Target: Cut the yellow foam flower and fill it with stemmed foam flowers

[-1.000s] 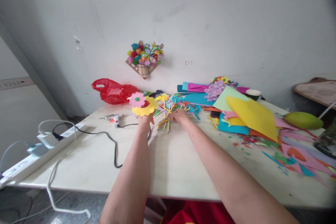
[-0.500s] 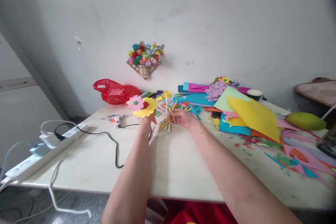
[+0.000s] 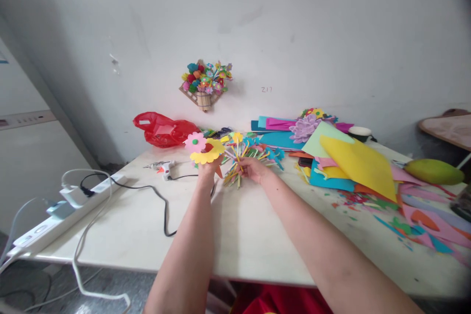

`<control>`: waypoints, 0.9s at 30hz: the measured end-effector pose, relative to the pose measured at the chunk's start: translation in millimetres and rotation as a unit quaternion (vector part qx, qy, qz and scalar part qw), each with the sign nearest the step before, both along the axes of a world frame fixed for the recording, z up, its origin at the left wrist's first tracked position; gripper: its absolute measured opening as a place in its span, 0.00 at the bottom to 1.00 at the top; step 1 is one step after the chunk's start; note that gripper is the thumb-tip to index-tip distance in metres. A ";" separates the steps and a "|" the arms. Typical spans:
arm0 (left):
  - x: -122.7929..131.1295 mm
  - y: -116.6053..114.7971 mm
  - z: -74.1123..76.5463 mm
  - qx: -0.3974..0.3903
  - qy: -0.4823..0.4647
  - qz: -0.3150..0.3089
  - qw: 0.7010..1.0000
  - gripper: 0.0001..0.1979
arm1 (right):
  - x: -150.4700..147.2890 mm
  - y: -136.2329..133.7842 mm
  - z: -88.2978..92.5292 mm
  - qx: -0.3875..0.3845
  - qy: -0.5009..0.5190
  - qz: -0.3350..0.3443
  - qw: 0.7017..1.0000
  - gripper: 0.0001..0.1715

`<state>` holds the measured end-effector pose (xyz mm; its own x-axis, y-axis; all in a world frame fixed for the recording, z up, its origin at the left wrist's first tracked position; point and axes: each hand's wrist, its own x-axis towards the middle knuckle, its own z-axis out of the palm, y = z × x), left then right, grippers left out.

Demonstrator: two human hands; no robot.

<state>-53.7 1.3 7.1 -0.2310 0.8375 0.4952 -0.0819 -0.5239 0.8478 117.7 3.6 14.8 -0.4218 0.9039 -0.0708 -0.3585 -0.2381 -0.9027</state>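
Observation:
My left hand (image 3: 209, 167) is closed around foam flowers held upright. They are a pink flower (image 3: 195, 142) with a green centre and a yellow scalloped flower (image 3: 209, 156) with red in its middle. Most of the left fingers are hidden behind them. An orange pointed piece (image 3: 220, 171) shows beside that hand. To its right, my right hand (image 3: 252, 169) pinches thin stems at the near end of a bundle of foam flowers (image 3: 237, 179). Yellow and blue flower heads sit at the bundle's far and right sides. How many stems are between the fingers I cannot tell.
A glue gun (image 3: 167, 169) lies left of my hands, its black cord crossing the table. A power strip (image 3: 69, 216) runs along the left edge. A red plastic bag (image 3: 165, 130) sits behind. Coloured foam sheets (image 3: 356, 164) and scraps cover the right side.
My right hand has shifted slightly among the stems, its fingers still pinched. The left hand keeps hold of the pink and yellow flowers. The whole view has moved a little.

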 end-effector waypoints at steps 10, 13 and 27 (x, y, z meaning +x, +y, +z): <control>-0.5 1.4 -3.4 0.011 -0.017 0.009 1.000 0.18 | -2.6 -11.7 0.7 0.129 -0.001 0.061 0.990 0.16; -1.4 2.0 -4.2 0.001 -0.016 0.011 1.000 0.17 | -6.3 -13.3 -6.0 0.118 -0.060 0.093 0.987 0.18; 3.5 -13.6 4.0 -0.038 -0.076 -0.111 0.990 0.14 | -10.5 -21.4 2.6 0.158 -0.132 0.197 0.959 0.19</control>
